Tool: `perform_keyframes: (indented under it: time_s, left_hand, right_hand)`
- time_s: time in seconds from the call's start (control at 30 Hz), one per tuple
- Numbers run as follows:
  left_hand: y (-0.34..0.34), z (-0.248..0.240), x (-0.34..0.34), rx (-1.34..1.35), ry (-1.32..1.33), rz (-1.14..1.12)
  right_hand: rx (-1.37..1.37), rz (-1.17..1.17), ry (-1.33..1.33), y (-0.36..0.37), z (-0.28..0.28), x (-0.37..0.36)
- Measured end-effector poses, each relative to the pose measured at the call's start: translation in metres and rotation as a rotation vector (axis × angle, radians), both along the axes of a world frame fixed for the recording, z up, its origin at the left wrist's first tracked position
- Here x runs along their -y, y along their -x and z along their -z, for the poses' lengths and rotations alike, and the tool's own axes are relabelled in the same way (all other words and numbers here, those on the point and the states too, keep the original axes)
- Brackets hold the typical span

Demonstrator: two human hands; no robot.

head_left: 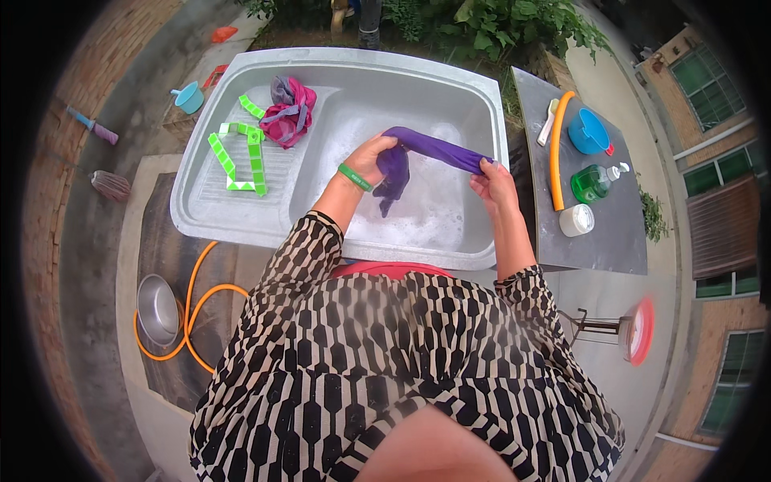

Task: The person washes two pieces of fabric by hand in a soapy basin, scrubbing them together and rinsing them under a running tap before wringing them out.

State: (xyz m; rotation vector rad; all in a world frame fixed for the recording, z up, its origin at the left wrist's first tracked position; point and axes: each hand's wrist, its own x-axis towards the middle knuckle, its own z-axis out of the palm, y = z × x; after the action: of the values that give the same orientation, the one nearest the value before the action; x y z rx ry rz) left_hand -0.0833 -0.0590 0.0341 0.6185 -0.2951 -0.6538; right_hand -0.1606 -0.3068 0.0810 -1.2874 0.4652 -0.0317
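A wet purple cloth is stretched between my two hands above the basin of a grey sink. My left hand, with a green band at the wrist, is closed round one part of it, and a loose end dangles below toward the water. At the other end, my right hand pinches the cloth near the basin's right wall. Soapy water with white foam lies in the basin. What kind of cloth it is, I cannot make out.
On the ridged left board lie a crumpled pink and grey cloth and a green-white folding snake puzzle. The right-hand table bears an orange hose, a brush, a blue dipper, a green pump bottle and a white jar.
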Motion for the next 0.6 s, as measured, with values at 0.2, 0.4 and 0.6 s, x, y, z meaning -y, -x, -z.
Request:
perform_keyframes:
  time_s: [0.2, 0.4, 0.6]
  left_hand:
    - [0.019, -0.044, 0.02, -0.131, 0.122, -0.054]
    - [0.038, -0.034, 0.035, -0.19, 0.067, -0.007]
    - [0.04, -0.029, 0.033, -0.445, -0.187, -0.175]
  right_hand:
    - [-0.498, -0.49, -0.336, 0.015, 0.047, -0.064]
    - [-0.017, -0.118, -0.699, -0.022, 0.046, -0.064]
    - [-0.056, -0.227, -0.271, -0.013, 0.032, -0.072]
